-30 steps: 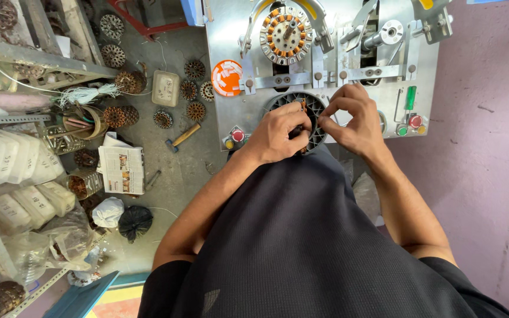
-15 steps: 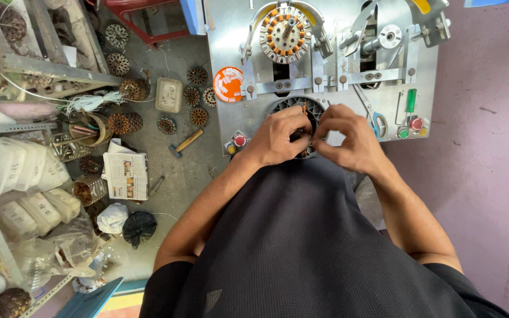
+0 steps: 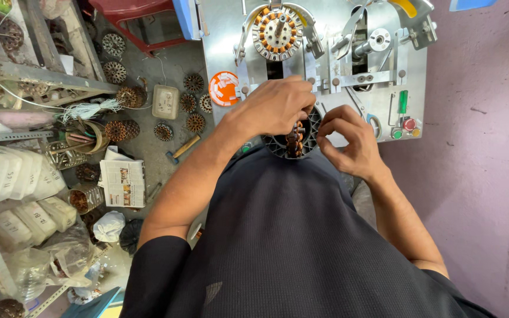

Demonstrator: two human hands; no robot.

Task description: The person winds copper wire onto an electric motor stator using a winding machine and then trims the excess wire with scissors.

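We hold a round black plastic stator frame with copper-coloured windings (image 3: 294, 140) up in front of our chest, just below the grey metal winding machine panel (image 3: 231, 41). Our left hand (image 3: 278, 106) lies over the top of the frame, its fingers curled down and closed on the upper rim, so the stack of copper coils shows just beneath the fingertips. Our right hand (image 3: 351, 141) sits at the frame's right edge; thumb and forefinger are pinched together there, on what may be a fine wire, though we cannot tell what, if anything, lies between them.

Compared with a second ago, the left hand has climbed from the frame's left side to its top, and the right hand has dropped from above the frame to its right flank. The frame itself has stayed in the same place between the hands, but more of its lower arc and the coils now show. We judge that the grip has been shifted to work on a different part of the winding.

Above our left fingers, a second wound stator with orange slots (image 3: 277, 33) sits mounted on the machine. To the left of them is a round orange sticker (image 3: 224, 88), and beyond it small dark wound cores (image 3: 194, 122) lie scattered on the floor.
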